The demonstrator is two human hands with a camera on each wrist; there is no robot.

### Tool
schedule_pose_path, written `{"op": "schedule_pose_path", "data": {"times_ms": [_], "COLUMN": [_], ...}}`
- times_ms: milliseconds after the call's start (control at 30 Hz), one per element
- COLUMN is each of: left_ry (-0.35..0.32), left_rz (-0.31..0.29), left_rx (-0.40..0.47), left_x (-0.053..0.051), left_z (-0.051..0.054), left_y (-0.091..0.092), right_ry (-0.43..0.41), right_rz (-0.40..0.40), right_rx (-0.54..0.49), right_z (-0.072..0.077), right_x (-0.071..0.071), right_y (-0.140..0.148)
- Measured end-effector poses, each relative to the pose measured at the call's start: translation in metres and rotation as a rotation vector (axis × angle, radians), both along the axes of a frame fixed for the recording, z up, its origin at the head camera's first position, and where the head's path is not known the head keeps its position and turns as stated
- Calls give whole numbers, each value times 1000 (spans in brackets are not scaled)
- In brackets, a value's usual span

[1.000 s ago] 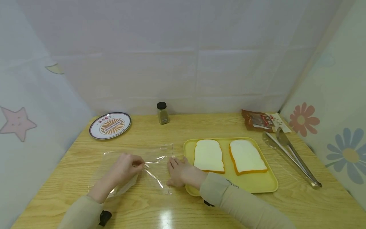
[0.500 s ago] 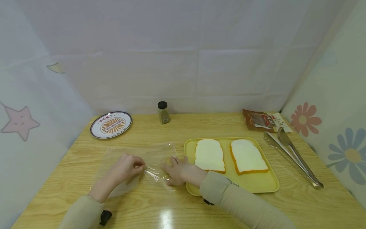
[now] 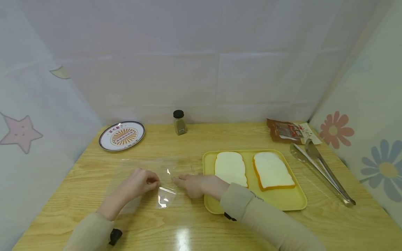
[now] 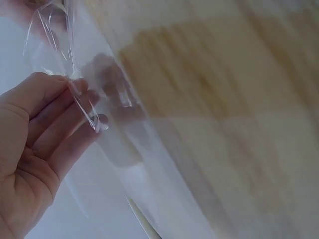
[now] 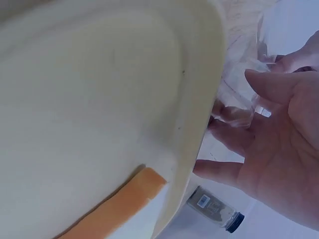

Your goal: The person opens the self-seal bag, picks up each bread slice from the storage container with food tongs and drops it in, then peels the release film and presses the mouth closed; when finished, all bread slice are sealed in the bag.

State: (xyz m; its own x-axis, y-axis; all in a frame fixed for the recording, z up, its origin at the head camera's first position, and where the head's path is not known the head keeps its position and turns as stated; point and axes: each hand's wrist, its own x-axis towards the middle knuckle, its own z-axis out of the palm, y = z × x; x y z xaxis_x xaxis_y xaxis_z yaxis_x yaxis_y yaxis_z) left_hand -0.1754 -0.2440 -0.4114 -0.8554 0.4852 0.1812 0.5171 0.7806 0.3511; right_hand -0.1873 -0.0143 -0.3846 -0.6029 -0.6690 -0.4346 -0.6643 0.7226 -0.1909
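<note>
Your left hand (image 3: 141, 182) pinches the clear plastic bag (image 3: 168, 190); your right hand (image 3: 195, 185) reaches over it, fingers fairly straight, thumb apart. The bag lies just left of the yellow tray (image 3: 273, 203). Best to pinch firmly and work the right fingers in lightly, since thin film probably clings and creases. Keep your right forearm above the tray, off the nearer bread slice (image 3: 230, 167) there.
</note>
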Motion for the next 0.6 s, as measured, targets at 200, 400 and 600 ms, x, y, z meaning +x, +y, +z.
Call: {"op": "schedule_pose_path", "data": {"times_ms": [200,400,600], "left_ry": [-40,-61,-44], "left_rz": [18,53,18], "left_rx": [65,40,-68], "left_x": [1,0,-1], "left_z": [3,6,4], "left_y": [-3,-4,4], "right_ry": [-4,-49,-72], "right_rz": [29,-11,-17], "right_rx": [35,36,27], "right_z": [0,3,5], "right_x": [-3,-3,-1], "right_y": [1,3,0]}}
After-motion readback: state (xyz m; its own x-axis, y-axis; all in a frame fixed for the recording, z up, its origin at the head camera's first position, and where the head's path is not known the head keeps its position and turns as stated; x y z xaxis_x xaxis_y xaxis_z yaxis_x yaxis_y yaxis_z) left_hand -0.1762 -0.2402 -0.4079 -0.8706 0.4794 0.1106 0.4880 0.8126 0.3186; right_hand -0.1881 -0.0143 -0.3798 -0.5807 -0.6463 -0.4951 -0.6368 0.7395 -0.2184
